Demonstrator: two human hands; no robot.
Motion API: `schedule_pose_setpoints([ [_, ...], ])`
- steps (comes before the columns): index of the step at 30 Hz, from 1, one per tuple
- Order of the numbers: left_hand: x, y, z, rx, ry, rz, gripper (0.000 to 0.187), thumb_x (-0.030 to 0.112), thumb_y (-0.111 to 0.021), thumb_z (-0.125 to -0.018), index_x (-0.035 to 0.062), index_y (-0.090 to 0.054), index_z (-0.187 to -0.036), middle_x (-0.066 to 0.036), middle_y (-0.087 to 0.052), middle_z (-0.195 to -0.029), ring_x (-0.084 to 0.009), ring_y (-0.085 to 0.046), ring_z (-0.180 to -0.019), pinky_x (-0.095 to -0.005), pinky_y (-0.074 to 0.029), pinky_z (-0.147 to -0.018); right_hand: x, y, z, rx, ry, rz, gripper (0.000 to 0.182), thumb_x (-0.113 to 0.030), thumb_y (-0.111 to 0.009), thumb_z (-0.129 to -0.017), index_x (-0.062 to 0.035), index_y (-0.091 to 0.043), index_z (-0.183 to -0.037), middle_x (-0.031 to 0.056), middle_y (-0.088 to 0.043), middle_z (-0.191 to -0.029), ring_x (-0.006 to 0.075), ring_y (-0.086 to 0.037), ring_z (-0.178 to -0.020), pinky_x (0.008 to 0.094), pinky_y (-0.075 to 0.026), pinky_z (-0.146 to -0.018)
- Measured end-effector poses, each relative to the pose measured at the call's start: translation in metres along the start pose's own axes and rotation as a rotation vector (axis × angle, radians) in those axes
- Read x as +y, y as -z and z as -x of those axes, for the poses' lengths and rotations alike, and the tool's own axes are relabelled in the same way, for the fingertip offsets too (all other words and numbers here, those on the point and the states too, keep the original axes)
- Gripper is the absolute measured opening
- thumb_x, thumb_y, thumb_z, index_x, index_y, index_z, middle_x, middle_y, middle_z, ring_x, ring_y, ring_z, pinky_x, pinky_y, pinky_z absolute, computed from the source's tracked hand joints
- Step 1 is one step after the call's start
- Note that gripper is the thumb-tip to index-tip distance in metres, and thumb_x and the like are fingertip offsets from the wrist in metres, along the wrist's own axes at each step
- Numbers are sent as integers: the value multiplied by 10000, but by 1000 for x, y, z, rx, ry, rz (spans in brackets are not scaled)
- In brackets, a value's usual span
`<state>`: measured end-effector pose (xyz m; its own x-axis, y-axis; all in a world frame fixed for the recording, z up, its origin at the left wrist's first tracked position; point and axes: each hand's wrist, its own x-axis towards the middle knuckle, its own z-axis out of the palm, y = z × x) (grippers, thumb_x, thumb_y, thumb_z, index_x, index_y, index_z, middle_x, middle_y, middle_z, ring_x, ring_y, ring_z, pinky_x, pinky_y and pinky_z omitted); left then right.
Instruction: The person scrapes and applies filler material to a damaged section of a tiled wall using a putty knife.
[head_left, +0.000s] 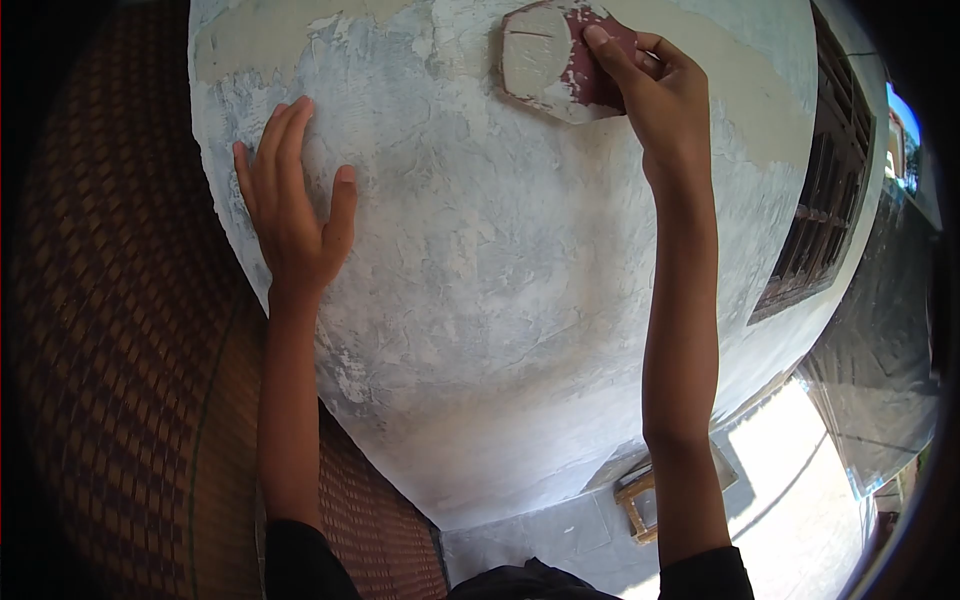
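My right hand (672, 105) pinches a dark red putty spreader (592, 78) between thumb and fingers. Pale, wet-looking putty (535, 55) coats the left part of its face. The spreader is up against the top of a wall (480, 260), whose surface is patchy white and grey with rough trowel marks. Fingers spread, my left hand (295, 220) rests at the wall's left side and holds nothing. Smoother cream-coloured patches run along the upper part of the wall.
Brown woven matting (110, 300) covers the left, beyond the wall's edge. On the right side is a dark barred window (825, 200). A small wooden frame-like piece (640, 505) stands on the pale floor (540, 545) below. Dark sheeting (870, 370) hangs at far right.
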<state>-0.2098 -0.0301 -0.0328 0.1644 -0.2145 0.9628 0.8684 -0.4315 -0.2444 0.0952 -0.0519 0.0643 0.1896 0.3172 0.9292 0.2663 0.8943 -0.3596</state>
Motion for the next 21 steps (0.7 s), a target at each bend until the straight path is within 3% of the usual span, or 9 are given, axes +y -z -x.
schedule_pose_setpoints([
  [1, 0, 1, 0, 2, 15, -1, 556, 318, -546, -970, 84, -441, -1464, -107, -500, -1471, -303, -403, -1426, -611, -84, -1208, 1, -13, -1, -32, 34, 17, 378, -250, -803, -868, 44, -680, -1071, 111, -737, -896, 156, -719, -788, 257, -566, -775],
  [3, -1, 0, 1, 0, 30, 5, 544, 322, -529, -983, 96, -433, -1468, -95, -496, -1483, -303, -388, -1437, -616, -77, -1208, -19, -37, 0, -65, -135, -14, 209, -136, -751, -899, 47, -649, -892, 86, -675, -690, 118, -625, -555, 267, -497, -489],
  [5, -4, 1, 2, 24, 21, -2, 569, 294, -570, -947, 71, -454, -1457, -121, -507, -1458, -304, -417, -1416, -610, -91, -1205, -21, -26, 0, -34, -136, 50, 202, -126, -746, -905, 49, -645, -907, 82, -674, -688, 118, -626, -553, 264, -499, -490],
  [7, -4, 1, 3, 24, 26, 6, 567, 295, -569, -947, 72, -455, -1456, -121, -506, -1459, -303, -417, -1415, -611, -90, -1205, 6, 11, -10, 5, -67, 225, 379, -259, -800, -869, 50, -684, -1056, 107, -733, -905, 151, -710, -792, 261, -561, -776],
  [12, 0, 1, -1, 16, 18, -3, 567, 299, -569, -949, 75, -455, -1457, -123, -503, -1463, -303, -422, -1412, -614, -91, -1205, 31, 79, -13, 133, -144, 79, 386, -266, -807, -858, 44, -684, -1053, 106, -733, -934, 143, -696, -828, 260, -528, -804],
  [18, 1, 0, 0, 1, 25, -18, 556, 330, -534, -981, 94, -424, -1473, -96, -485, -1490, -313, -394, -1429, -620, -81, -1208, 3, 19, -15, -38, -2, 1, 451, -294, -804, -867, 64, -661, -1101, 114, -733, -921, 154, -710, -835, 274, -548, -824],
  [19, 0, 0, 0, -3, 22, -13, 556, 330, -534, -981, 94, -424, -1473, -96, -485, -1490, -313, -394, -1429, -620, -81, -1208, 2, 3, -14, -24, 43, 55, 482, -306, -805, -864, 76, -660, -1119, 123, -735, -917, 161, -717, -835, 275, -558, -810],
  [21, -2, 1, 1, -1, 20, -11, 553, 341, -524, -988, 93, -424, -1472, -97, -486, -1487, -310, -390, -1431, -620, -76, -1209, -12, -18, -15, -56, -32, 45, 206, -130, -741, -913, 53, -646, -917, 83, -678, -708, 124, -637, -578, 266, -517, -516],
])
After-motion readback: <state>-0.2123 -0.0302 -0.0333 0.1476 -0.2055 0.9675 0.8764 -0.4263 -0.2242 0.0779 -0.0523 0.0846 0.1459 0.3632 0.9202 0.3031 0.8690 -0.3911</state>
